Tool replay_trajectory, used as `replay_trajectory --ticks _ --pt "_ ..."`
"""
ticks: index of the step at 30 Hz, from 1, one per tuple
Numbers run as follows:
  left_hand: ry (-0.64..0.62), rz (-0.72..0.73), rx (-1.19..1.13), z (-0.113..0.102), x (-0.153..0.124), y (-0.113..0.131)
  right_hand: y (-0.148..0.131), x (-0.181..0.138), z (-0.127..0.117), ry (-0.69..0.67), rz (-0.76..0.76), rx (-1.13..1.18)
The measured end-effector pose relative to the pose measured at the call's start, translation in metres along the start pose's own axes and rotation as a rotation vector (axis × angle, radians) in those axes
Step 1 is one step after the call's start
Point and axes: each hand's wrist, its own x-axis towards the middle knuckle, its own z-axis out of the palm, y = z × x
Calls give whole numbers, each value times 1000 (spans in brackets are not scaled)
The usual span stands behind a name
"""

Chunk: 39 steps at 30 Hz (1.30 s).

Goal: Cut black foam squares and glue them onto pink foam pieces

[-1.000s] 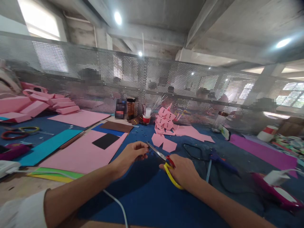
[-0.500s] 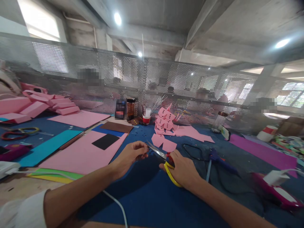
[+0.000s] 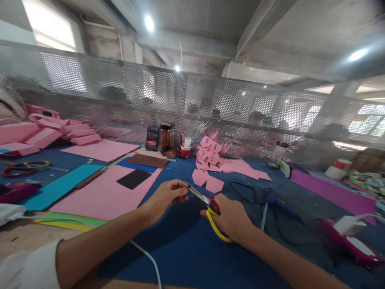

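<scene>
My right hand grips yellow-handled scissors, with the blades pointing left towards my left hand. My left hand is closed in a pinch right at the blade tips; what it pinches is too small to make out. Both hands hover over the blue sheet covering the table. Just beyond them lie two pink cut pieces.
A large pink sheet with a black square lies to the left. A pile of pink cut shapes, jars and a cup stand at the back. A glue gun with its cord lies to the right. A perforated metal screen closes the far side.
The scissor blades have closed a little against my left hand's pinch and my right hand has shifted slightly left. My left hand stays in place.
</scene>
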Motion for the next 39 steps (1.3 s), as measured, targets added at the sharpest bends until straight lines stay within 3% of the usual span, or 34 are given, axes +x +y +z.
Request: replay_trajectory --ticks 39 --pt "26 -26 112 2 -2 6 1 2 -4 -7 -2 -48"
